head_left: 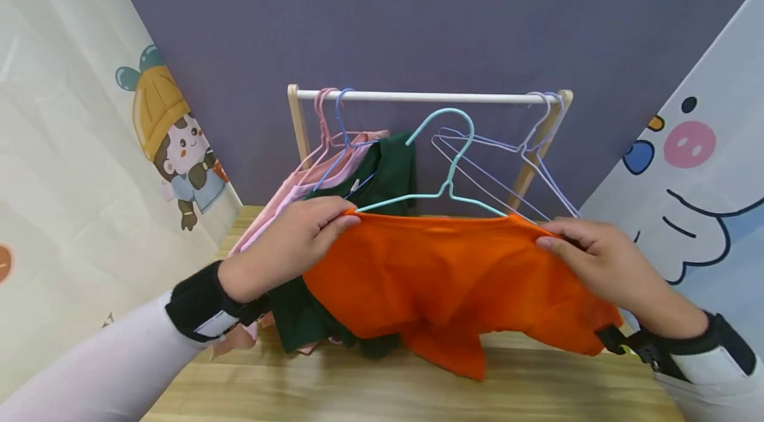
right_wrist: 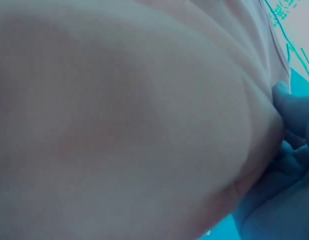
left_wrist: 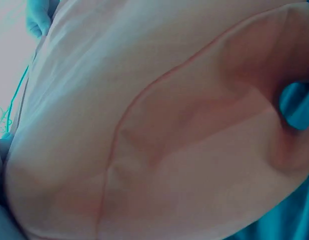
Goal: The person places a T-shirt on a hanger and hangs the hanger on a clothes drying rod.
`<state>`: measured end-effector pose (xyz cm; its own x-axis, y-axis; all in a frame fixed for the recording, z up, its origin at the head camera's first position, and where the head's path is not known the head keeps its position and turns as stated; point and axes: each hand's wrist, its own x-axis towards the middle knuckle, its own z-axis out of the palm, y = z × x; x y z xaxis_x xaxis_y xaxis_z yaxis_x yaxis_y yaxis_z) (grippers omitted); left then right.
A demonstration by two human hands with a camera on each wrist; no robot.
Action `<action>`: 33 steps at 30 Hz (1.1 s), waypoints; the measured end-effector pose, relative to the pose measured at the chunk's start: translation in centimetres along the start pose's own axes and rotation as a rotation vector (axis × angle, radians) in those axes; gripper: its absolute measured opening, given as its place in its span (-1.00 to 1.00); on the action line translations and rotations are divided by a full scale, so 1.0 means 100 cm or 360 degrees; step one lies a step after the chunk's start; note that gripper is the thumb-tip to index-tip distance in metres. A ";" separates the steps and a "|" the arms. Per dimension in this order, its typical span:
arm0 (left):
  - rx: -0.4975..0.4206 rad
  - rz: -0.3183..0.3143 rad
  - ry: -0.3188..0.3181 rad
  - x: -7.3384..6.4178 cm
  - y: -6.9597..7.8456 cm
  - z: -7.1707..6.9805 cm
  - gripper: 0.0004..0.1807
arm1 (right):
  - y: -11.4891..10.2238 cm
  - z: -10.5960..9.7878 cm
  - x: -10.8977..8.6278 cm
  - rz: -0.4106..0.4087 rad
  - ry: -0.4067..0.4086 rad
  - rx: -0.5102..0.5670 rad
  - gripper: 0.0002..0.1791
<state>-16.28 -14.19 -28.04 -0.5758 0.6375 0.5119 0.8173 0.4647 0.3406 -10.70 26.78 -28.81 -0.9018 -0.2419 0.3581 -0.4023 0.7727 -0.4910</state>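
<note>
Your left hand [head_left: 286, 243] and right hand [head_left: 611, 266] pinch the orange shirt [head_left: 442, 269] by its top edge, a turquoise hanger [head_left: 453, 170] between them.

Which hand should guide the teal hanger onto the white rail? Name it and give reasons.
Probably the left hand: it pinches the orange garment right where the teal hanger enters it. The right hand pinches cloth beyond where the hanger disappears inside. Neither touches the hook.

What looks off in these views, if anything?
The orange garment looks off-colour in both wrist views: dull pinkish-grey, though the head view shows vivid orange. Possibly a wrist-camera colour fault. Nothing looks visibly spilled or damaged.
</note>
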 end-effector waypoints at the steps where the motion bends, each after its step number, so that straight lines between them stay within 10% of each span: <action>1: 0.0015 -0.0021 -0.0053 0.000 0.001 -0.003 -0.85 | 0.001 -0.002 -0.001 0.0000 -0.0013 -0.0005 -0.81; 8: 0.0131 -0.0003 -0.0355 -0.007 0.001 0.004 -0.80 | 0.001 0.005 -0.017 -0.0047 -0.0400 0.0111 -0.84; 16: 0.0277 0.0126 -0.0406 -0.015 -0.006 0.016 -0.76 | 0.000 0.042 -0.033 -0.0324 -0.0868 0.0837 -0.84; 25: 0.0356 0.0096 -0.0369 -0.021 -0.020 0.008 -0.80 | 0.002 0.033 -0.045 0.0166 -0.1088 0.1334 -0.70; 33: 0.0383 0.0042 -0.0324 -0.031 -0.041 -0.002 -0.77 | 0.010 0.020 -0.057 0.0316 -0.1199 0.2048 -0.59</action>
<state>-17.90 -18.20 -30.85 -0.5668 0.7499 0.3411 0.8175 0.5631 0.1206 -6.26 27.78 -32.88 -0.6635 -0.7439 -0.0803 0.2334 -0.1038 -0.9668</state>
